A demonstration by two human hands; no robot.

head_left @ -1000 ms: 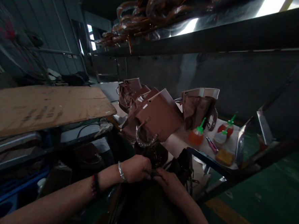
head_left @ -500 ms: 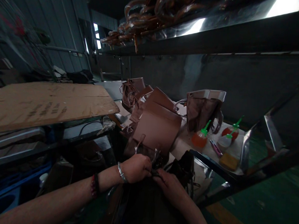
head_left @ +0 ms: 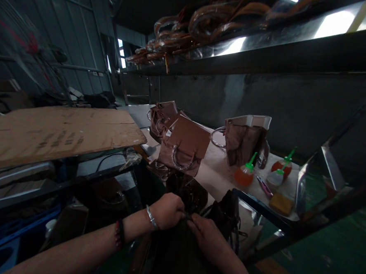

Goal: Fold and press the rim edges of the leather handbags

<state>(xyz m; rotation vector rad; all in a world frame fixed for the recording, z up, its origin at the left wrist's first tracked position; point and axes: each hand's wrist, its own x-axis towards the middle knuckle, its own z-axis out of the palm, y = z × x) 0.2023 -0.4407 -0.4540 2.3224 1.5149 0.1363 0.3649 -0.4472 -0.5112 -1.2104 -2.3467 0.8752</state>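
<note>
My left hand (head_left: 167, 210), with a silver bangle at the wrist, is closed, its fingertips pinched close against those of my right hand. My right hand (head_left: 208, 237) is closed too, thumb and fingers pressed together. A thin dark piece seems to run between them, too dim to name. Just beyond lies a dark brown bag (head_left: 188, 191), partly in shadow. Behind it a brown handbag (head_left: 182, 155) leans back on the bench, its wrapped handle towards me and its stiff flap raised. To the right of my right hand is a black bag-like bundle (head_left: 226, 214).
Another handbag (head_left: 244, 140) stands on the bench, near squeeze bottles of orange liquid (head_left: 244, 176), a pink-handled tool (head_left: 265, 187) and a yellow sponge-like block (head_left: 281, 204). A metal frame (head_left: 265, 204) edges the right. Cardboard (head_left: 62, 131) covers the left table; wrapped straps (head_left: 208, 23) fill the overhead shelf.
The brown handbag's broad panel, earlier large and near my hands, is now farther back and upright, showing its handle. My hands stay together in nearly the same place. The view has shifted slightly.
</note>
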